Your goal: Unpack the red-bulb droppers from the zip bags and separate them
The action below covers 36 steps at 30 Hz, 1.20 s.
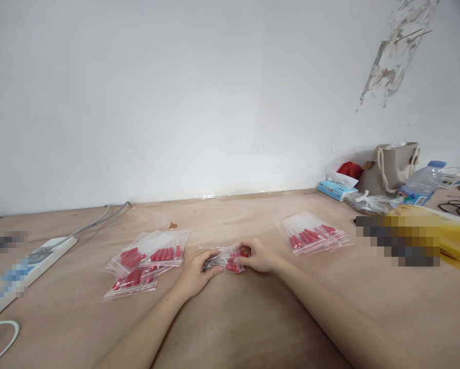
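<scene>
Between my hands, low over the table, is a small clear plastic bag with several red pieces inside, bunched toward its right end. My left hand grips the bag's left end between thumb and fingers. At the other end, my right hand pinches the bag beside the red pieces; its fingertips partly cover them. To the left lies a loose pile of zip bags holding similar red pieces. Another fanned stack of such bags rests to the right of my right hand.
A white power strip with a grey cable lies at the left. At the back right are a blue tissue pack, a beige bag, a plastic bottle and a yellow package. A white wall bounds the table's far edge.
</scene>
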Motion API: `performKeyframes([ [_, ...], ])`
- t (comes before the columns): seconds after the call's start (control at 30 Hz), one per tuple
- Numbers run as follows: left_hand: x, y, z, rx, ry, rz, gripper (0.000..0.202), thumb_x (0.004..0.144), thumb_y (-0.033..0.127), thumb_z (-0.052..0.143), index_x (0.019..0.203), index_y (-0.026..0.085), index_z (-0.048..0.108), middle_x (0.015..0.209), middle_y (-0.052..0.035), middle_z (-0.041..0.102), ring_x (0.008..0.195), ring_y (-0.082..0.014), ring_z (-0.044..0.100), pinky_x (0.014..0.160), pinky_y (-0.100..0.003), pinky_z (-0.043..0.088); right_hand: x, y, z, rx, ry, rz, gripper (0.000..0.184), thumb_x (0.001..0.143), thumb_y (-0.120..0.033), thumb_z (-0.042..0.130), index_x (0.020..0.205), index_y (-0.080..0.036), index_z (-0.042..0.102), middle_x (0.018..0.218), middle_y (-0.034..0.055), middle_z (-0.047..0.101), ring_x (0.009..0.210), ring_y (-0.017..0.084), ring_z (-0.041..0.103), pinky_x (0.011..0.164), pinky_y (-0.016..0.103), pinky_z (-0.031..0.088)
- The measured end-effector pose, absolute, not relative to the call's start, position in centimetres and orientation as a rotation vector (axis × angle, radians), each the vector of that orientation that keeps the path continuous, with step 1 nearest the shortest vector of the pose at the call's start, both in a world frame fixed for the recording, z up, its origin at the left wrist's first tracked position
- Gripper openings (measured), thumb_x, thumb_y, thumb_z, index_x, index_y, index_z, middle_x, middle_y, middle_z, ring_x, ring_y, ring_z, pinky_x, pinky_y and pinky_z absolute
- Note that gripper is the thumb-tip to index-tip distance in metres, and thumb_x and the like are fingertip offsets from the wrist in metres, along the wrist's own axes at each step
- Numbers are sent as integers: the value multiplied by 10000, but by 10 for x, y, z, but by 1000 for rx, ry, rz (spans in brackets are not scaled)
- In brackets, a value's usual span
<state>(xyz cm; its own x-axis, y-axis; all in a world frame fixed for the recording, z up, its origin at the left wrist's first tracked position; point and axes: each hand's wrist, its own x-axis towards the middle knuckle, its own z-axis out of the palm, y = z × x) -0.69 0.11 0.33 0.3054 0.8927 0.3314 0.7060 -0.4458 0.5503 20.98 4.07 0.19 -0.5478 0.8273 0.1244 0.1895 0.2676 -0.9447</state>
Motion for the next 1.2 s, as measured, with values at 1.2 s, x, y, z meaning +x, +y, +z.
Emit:
performKeyframes([
  [1.2, -11, 2, -1, 2252, 1533, 921, 331, 737, 371, 597, 1026, 209, 598, 1059, -33, 631, 994, -208, 565, 877, -356, 445, 267, 57, -12, -962, -2373, 68, 329, 820, -376, 513, 1089, -202, 590, 1065, 97, 589, 970, 204, 541, 832, 340, 455],
])
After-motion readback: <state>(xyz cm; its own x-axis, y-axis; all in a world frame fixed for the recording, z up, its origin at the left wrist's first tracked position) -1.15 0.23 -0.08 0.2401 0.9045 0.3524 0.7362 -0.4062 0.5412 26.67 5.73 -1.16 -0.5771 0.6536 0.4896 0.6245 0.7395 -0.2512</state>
